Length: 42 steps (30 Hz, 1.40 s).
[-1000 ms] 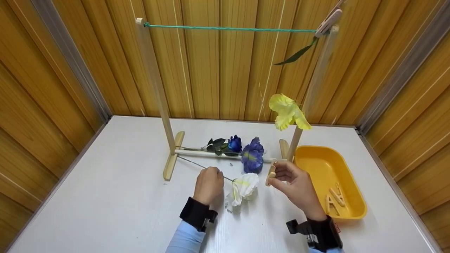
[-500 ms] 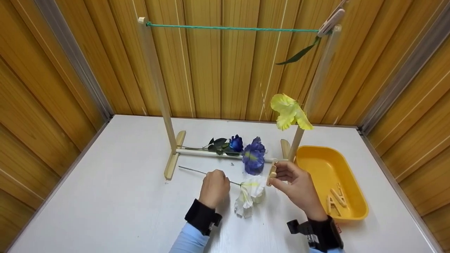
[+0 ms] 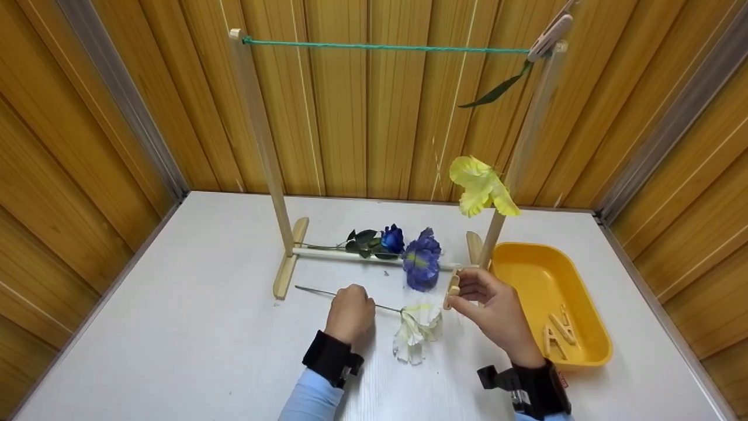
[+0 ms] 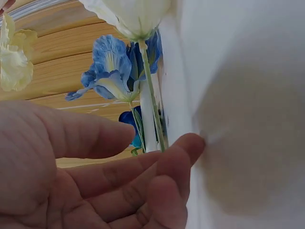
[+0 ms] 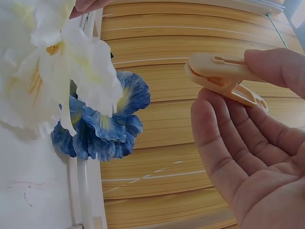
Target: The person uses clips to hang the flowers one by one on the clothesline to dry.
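A white artificial flower (image 3: 416,333) lies on the table with its thin stem pointing left. My left hand (image 3: 350,313) is over that stem. In the left wrist view the thumb (image 4: 95,136) stands apart from the loosely bent fingers (image 4: 167,176), whose tips are at the stem; part of the stem is hidden behind them. My right hand (image 3: 494,307) pinches a light wooden-coloured clothespin (image 5: 224,76) between thumb and fingers, right of the white flower. A purple-blue iris (image 3: 422,260) and a blue rose (image 3: 392,238) lie behind the hands.
A wooden stand (image 3: 274,199) carries a green cord (image 3: 374,47). At its right end a pink clothespin (image 3: 549,38) holds a leafy stem (image 3: 497,92); a yellow flower (image 3: 480,186) hangs below. The yellow tray (image 3: 526,263) at right holds several clothespins (image 3: 561,330).
The white flower has moved right and toward the front, its stem now lower on the table. My left hand went right with it, then back slightly left. The right hand stays put.
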Tool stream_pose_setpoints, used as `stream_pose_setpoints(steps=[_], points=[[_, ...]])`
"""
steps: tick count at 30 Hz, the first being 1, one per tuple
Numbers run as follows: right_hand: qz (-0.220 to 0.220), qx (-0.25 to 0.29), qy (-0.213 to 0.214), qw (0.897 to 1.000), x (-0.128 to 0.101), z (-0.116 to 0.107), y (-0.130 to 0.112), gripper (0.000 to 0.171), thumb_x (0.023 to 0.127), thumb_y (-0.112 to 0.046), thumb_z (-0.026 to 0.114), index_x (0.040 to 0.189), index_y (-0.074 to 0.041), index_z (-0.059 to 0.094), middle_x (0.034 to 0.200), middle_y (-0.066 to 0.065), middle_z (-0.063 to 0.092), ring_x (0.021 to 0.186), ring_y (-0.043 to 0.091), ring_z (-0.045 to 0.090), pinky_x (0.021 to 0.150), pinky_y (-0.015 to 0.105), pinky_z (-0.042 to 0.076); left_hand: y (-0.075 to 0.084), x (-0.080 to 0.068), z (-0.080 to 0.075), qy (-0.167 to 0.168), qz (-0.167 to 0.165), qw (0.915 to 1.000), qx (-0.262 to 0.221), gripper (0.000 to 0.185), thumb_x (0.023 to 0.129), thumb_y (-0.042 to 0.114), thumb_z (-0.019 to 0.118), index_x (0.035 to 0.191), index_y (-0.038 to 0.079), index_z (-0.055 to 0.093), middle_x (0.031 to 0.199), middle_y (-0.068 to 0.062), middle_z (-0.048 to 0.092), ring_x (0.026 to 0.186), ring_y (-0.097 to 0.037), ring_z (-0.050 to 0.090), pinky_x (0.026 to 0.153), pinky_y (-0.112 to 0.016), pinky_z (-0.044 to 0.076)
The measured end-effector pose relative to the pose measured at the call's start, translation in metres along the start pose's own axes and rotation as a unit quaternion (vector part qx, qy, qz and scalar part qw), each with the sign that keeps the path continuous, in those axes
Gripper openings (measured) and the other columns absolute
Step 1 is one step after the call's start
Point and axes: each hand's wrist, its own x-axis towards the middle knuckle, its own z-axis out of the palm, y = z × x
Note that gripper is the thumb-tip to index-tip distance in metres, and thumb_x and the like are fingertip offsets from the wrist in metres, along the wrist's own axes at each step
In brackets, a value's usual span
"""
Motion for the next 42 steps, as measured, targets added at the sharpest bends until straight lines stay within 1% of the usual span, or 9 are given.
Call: stream_pose_setpoints(steps=[5, 9, 16, 20, 23, 27, 31, 35, 42], points=[[0.004, 0.0, 0.002, 1.0, 0.0, 0.0, 0.0, 0.034, 0.081, 0.014, 0.079, 0.112, 0.006, 0.069, 0.099, 0.015, 0.072, 0.086, 0.009, 0.069, 0.077, 0.017, 0.057, -0.003, 0.002, -0.003, 0.014, -0.006, 0.9998, -0.011, 0.047, 0.084, -0.004, 0.062, 0.052, 0.017, 0.034, 0.053, -0.003, 0.046, 0.053, -0.02, 0.046, 0.051, -0.039, 0.043], [0.007, -0.004, 0.001, 1.0, 0.0, 0.0, 0.0, 0.034, 0.081, 0.013, 0.079, 0.113, 0.007, 0.068, 0.1, 0.016, 0.072, 0.086, 0.009, 0.068, 0.077, 0.017, 0.057, -0.002, 0.004, -0.009, 0.036, -0.002, 0.9991, -0.024, 0.047, 0.082, -0.004, 0.061, 0.051, 0.017, 0.034, 0.05, 0.003, 0.037, 0.051, -0.017, 0.038, 0.049, -0.033, 0.034], [0.006, -0.005, 0.002, 1.0, 0.002, 0.0, -0.001, 0.034, 0.08, 0.014, 0.079, 0.112, 0.007, 0.069, 0.099, 0.016, 0.072, 0.086, 0.009, 0.069, 0.077, 0.017, 0.057, 0.004, 0.005, -0.014, 0.134, 0.054, 0.9894, -0.014, 0.022, 0.083, -0.004, 0.064, 0.063, 0.007, 0.066, 0.061, -0.006, 0.065, 0.056, -0.023, 0.061, 0.054, -0.039, 0.05], [0.01, -0.003, 0.001, 1.0, 0.003, 0.0, 0.001, 0.034, 0.08, 0.014, 0.079, 0.111, 0.006, 0.069, 0.097, 0.015, 0.072, 0.085, 0.01, 0.069, 0.076, 0.019, 0.058, 0.007, 0.006, -0.014, 0.192, 0.097, 0.9764, -0.023, 0.016, 0.084, -0.004, 0.068, 0.072, 0.006, 0.07, 0.065, -0.005, 0.068, 0.058, -0.023, 0.065, 0.056, -0.039, 0.052], [0.014, -0.004, -0.001, 1.0, 0.004, 0.0, 0.002, 0.033, 0.08, 0.014, 0.079, 0.111, 0.006, 0.069, 0.095, 0.014, 0.071, 0.085, 0.011, 0.069, 0.076, 0.02, 0.058, 0.01, 0.008, -0.015, 0.213, 0.132, 0.967, -0.048, 0.012, 0.085, -0.005, 0.07, 0.079, 0.005, 0.072, 0.071, -0.004, 0.07, 0.061, -0.019, 0.065, 0.058, -0.034, 0.054], [0.018, -0.006, -0.001, 1.0, 0.004, 0.0, 0.003, 0.033, 0.08, 0.014, 0.079, 0.11, 0.006, 0.069, 0.095, 0.014, 0.072, 0.085, 0.011, 0.07, 0.075, 0.02, 0.058, 0.013, 0.01, -0.015, 0.216, 0.17, 0.9578, -0.084, 0.012, 0.086, -0.008, 0.071, 0.085, 0.004, 0.072, 0.078, -0.006, 0.069, 0.067, -0.017, 0.065, 0.061, -0.03, 0.054], [0.023, -0.007, -0.002, 1.0, 0.004, 0.0, 0.002, 0.033, 0.08, 0.013, 0.08, 0.111, 0.006, 0.069, 0.095, 0.014, 0.072, 0.085, 0.012, 0.07, 0.076, 0.02, 0.058, 0.018, 0.01, -0.017, 0.205, 0.19, 0.9531, -0.117, 0.018, 0.085, -0.012, 0.07, 0.09, 0.003, 0.062, 0.08, -0.007, 0.066, 0.07, -0.017, 0.065, 0.061, -0.029, 0.054], [0.023, -0.006, -0.001, 1.0, 0.004, 0.0, 0.002, 0.033, 0.08, 0.013, 0.08, 0.11, 0.006, 0.069, 0.095, 0.014, 0.072, 0.085, 0.012, 0.07, 0.075, 0.02, 0.058, 0.023, 0.008, -0.02, 0.185, 0.185, 0.954, -0.146, 0.025, 0.088, -0.011, 0.07, 0.098, 0.003, 0.052, 0.084, -0.008, 0.066, 0.072, -0.017, 0.068, 0.063, -0.028, 0.055], [0.025, -0.012, -0.001, 1.0, 0.002, -0.001, 0.002, 0.033, 0.081, 0.012, 0.08, 0.111, 0.005, 0.069, 0.095, 0.012, 0.072, 0.085, 0.012, 0.069, 0.076, 0.019, 0.058, 0.027, 0.005, -0.023, 0.168, 0.181, 0.9573, -0.15, 0.031, 0.092, -0.009, 0.065, 0.12, -0.001, 0.053, 0.087, -0.007, 0.069, 0.073, -0.017, 0.07, 0.064, -0.028, 0.056]])
